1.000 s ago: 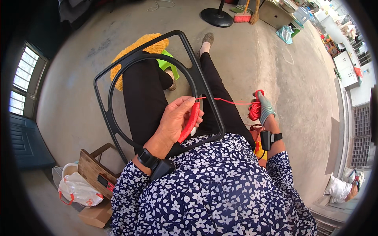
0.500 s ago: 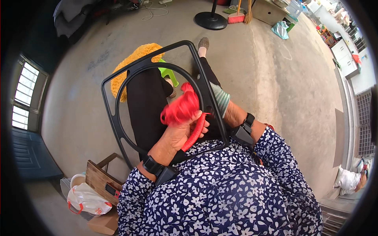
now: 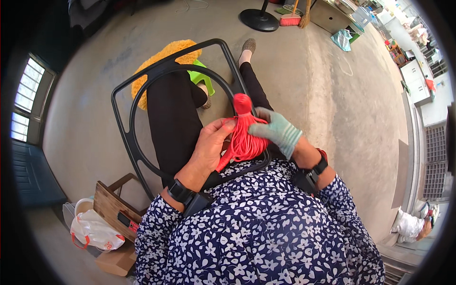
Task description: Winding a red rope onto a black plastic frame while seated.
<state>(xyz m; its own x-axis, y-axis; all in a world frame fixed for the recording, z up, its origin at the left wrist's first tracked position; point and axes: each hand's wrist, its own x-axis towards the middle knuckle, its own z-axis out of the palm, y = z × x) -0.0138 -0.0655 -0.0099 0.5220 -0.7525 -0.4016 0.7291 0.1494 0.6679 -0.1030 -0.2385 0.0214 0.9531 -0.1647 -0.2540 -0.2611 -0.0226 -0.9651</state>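
Observation:
A black frame (image 3: 124, 116) with a round opening lies across my lap. At its right side hangs a bundle of red cord (image 3: 247, 142), looped into a skein with a tight knob at its upper end. My left hand (image 3: 214, 135), bare, pinches the bundle's left edge between thumb and fingers. On the other side my right hand (image 3: 278, 132), in a pale green striped glove, is closed on the cord, its thumb across the strands. Below my left fingers, red cord is wound closely round the frame's lower right part (image 3: 224, 162).
A yellow fluffy cover (image 3: 183, 49) lies over a green plastic stool (image 3: 204, 75) beyond the frame. To the left are a wooden stool (image 3: 114, 209), a white bag (image 3: 95, 230) and a cardboard box (image 3: 116, 258). A black round stand base (image 3: 259, 20) and broom (image 3: 290, 19) stand farther off.
My right hand has come up from beneath the frame onto the cord bundle. The bundle, blurred in my left hand before, now hangs with its knob upward. The frame has shifted slightly left.

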